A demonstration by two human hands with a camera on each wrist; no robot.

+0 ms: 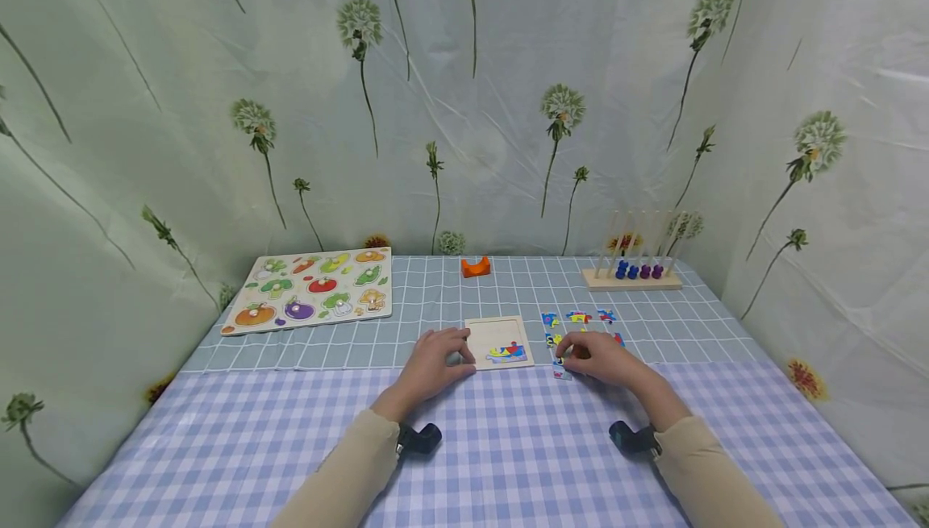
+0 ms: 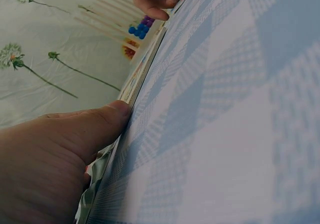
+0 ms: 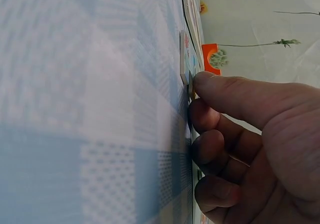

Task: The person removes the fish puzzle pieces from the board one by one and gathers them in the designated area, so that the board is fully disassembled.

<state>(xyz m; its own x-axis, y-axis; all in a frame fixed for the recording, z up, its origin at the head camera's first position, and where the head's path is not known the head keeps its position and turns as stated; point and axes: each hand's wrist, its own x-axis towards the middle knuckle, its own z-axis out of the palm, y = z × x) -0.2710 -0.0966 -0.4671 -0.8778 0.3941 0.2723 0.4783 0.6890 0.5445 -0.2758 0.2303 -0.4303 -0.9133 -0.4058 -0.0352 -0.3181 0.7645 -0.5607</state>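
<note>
A square wooden puzzle board lies flat, with a few joined colourful pieces along its bottom edge. My left hand holds the board at its left side, thumb by the near corner and fingers bent farther up. In the left wrist view the thumb presses on the board's edge. To the right, my right hand has thumb and index finger pinched on a small jigsaw piece, low over the table. Another piece lies just in front of the fingertips; the hand covers some of the others.
Several loose jigsaw pieces spread behind the right hand. A vegetable peg puzzle lies at the back left. An orange block stands at the back middle, and a wooden peg rack with blue and purple beads at the back right.
</note>
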